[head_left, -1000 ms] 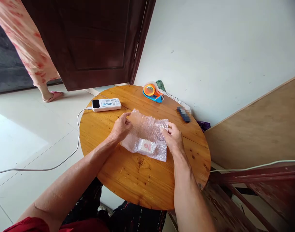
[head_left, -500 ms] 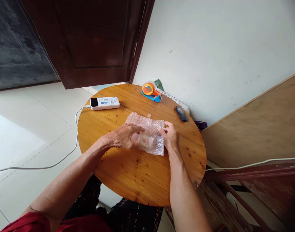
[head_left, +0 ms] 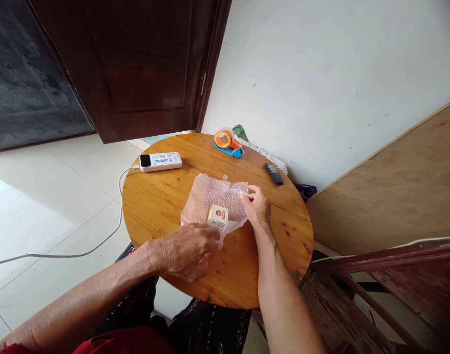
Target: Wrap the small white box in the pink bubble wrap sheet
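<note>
Since the earlier frame, the left hand (head_left: 190, 250) is moving toward the near edge of the round brown wooden table (head_left: 284, 246), grip indeterminable. Inside that edge, the small cream cardboard box (head_left: 218, 215) is lying uncovered on clear bubble wrap (head_left: 199, 197), which the right hand (head_left: 258, 207) is pinching.

One head camera faces forward and down. It sits near, above and behind the right hand's (head_left: 258, 207) grip.

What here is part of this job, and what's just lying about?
Part of the job:
Bubble wrap, its edge held by the right hand
Small box on the wrap, left hand close by

Seemingly just lying about:
White device with its cable
Orange-and-blue tape dispenser, untouched
Dark blurred object
</note>
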The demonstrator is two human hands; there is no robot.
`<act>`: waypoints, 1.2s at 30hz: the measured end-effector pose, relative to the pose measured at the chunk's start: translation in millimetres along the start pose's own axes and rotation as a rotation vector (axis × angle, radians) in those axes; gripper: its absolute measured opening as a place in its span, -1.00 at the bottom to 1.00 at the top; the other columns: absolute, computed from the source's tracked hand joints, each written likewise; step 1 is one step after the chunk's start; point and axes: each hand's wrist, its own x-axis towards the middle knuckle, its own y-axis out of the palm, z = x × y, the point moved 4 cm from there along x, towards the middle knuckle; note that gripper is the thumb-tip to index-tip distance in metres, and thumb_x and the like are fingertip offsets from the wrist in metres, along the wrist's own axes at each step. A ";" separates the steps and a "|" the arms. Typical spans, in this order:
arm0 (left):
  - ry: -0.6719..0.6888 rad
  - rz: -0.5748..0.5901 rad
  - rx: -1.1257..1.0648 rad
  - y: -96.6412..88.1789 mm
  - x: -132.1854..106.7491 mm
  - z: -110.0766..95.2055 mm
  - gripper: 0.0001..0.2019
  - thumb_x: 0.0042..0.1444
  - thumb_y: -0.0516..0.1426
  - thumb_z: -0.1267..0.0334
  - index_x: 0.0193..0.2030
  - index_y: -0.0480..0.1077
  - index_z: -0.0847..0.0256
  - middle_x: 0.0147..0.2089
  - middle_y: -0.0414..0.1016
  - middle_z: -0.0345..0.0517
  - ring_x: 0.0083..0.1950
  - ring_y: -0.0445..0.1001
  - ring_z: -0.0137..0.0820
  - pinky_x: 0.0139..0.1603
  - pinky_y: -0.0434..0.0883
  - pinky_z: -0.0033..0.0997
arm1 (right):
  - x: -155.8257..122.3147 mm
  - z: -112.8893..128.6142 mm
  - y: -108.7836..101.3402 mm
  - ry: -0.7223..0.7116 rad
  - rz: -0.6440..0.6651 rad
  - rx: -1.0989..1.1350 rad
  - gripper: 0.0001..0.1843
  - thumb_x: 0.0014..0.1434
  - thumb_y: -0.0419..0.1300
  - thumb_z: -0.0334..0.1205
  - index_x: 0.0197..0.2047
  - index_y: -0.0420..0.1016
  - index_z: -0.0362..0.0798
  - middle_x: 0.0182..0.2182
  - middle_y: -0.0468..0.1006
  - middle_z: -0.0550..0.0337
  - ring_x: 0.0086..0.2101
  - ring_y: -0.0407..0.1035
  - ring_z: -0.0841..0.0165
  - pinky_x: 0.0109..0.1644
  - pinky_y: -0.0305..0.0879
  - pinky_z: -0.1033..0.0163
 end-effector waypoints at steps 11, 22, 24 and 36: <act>0.050 0.045 -0.166 20.8 2.9 -3.2 -0.79 -0.25 0.10 0.51 -0.58 0.12 0.17 -0.44 0.44 -0.15 -0.35 0.36 -0.37 -0.21 0.39 -0.35 | -7.3 4.8 -8.7 0.023 -0.009 -0.173 -0.53 0.17 0.19 -0.20 0.16 0.40 0.04 -0.09 0.61 0.09 -0.05 0.45 0.13 -0.13 0.27 0.14; -0.360 -0.123 -0.025 45.1 7.8 12.9 -0.85 0.26 0.02 0.34 -0.14 0.42 0.18 -0.10 0.49 -0.08 -0.17 0.49 -0.36 -0.13 0.45 -0.36 | -5.0 4.9 -8.5 0.038 0.016 -0.183 -0.56 0.18 0.18 -0.25 0.15 0.41 0.03 -0.13 0.62 0.11 -0.09 0.48 0.17 -0.15 0.28 0.16; -0.385 -0.078 0.111 52.0 12.3 10.4 -0.85 0.27 0.05 0.27 -0.10 0.42 0.17 0.04 0.45 -0.04 -0.10 0.51 -0.31 -0.09 0.49 -0.29 | -1.9 5.1 -10.6 0.034 0.013 -0.142 -0.57 0.16 0.19 -0.24 0.12 0.43 0.01 -0.17 0.63 0.13 -0.13 0.49 0.18 -0.14 0.30 0.16; -0.358 0.019 0.287 59.2 23.5 -0.9 -0.64 0.21 0.13 0.02 0.03 0.40 0.20 0.15 0.43 0.07 0.11 0.44 -0.05 0.00 0.50 -0.03 | -60.5 84.1 -27.6 -0.558 0.519 0.093 -0.41 0.00 0.33 -0.24 0.15 0.46 -0.02 0.06 0.58 0.02 0.04 0.45 0.16 0.16 0.32 0.06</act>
